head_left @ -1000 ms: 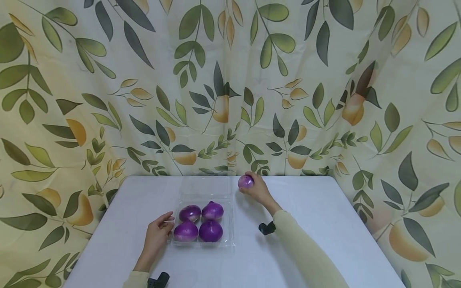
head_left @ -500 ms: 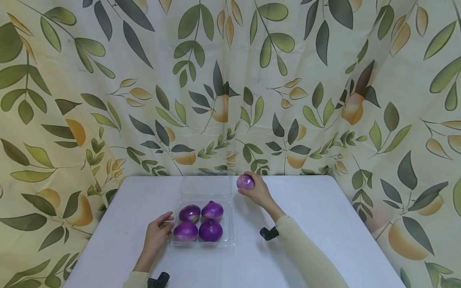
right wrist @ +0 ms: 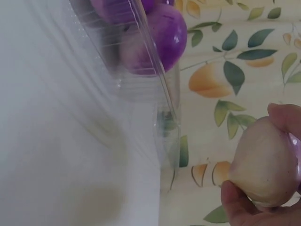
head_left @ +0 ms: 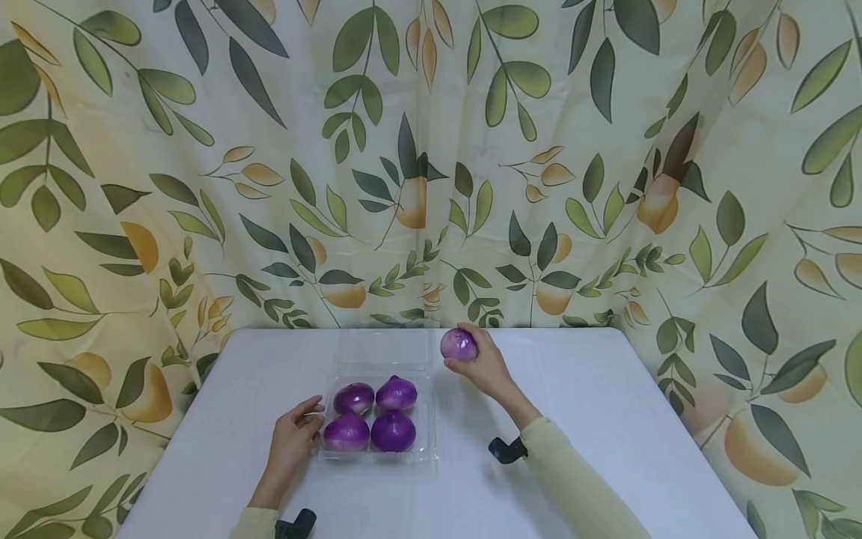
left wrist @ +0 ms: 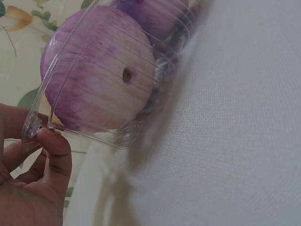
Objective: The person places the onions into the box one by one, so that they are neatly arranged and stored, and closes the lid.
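A clear plastic clamshell box (head_left: 426,430) sits on the table with its lid (head_left: 384,349) folded back. Several glossy purple red onions (head_left: 393,432) stand inside, mostly with their pointed tops up. My left hand (head_left: 291,434) is at the box's left side; in the left wrist view its thumb and fingers pinch the plastic rim (left wrist: 32,127). To the right of the lid, my right hand (head_left: 486,367) grips another red onion (head_left: 458,345) between thumb and fingers. The right wrist view shows this onion's pale side (right wrist: 263,165), with part of it hidden by the fingers.
The white-covered table (head_left: 572,389) ends at the back against a curtain (head_left: 431,165) printed with leaves and fruit. A black strap mount (head_left: 508,451) is worn at the right wrist, and another mount (head_left: 296,524) at the left.
My right hand has drawn slightly back toward me with the onion, which has shifted a little to the left. The left hand and the box have stayed in place.
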The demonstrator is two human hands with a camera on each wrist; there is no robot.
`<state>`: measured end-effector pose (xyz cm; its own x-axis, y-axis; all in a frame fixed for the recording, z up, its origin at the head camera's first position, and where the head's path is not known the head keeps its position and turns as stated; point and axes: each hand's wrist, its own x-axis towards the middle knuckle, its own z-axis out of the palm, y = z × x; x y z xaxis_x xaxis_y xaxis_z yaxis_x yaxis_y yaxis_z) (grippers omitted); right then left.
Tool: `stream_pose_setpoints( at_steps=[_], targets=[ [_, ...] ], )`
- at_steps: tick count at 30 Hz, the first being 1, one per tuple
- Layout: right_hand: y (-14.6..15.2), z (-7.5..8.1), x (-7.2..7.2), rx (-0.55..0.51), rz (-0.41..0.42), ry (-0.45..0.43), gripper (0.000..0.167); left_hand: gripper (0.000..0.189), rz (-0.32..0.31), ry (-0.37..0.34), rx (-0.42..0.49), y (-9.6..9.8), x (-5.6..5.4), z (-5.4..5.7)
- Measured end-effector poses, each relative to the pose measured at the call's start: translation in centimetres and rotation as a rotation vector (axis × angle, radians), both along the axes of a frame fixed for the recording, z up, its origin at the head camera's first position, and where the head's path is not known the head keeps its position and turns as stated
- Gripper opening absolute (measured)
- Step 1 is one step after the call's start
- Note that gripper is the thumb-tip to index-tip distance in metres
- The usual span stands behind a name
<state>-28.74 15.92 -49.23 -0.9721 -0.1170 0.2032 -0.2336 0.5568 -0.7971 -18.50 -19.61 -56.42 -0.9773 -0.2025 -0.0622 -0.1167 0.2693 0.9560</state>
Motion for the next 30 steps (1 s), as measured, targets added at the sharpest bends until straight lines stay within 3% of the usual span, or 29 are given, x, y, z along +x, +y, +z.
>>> stream_pose_setpoints(
  at_steps=[10, 30],
  targets=[
    [-0.1, 0.5, 1.8, -0.037, 0.018, 0.016, 0.087, 0.043, -0.001, -0.002, 0.006, 0.0, 0.1, 0.1],
    [-0.6, 1.5, 5.3, -0.058, 0.068, -0.004, 0.082, 0.042, 0.002, -0.003, -0.011, -0.1, 0.0, 0.1]
  ],
)
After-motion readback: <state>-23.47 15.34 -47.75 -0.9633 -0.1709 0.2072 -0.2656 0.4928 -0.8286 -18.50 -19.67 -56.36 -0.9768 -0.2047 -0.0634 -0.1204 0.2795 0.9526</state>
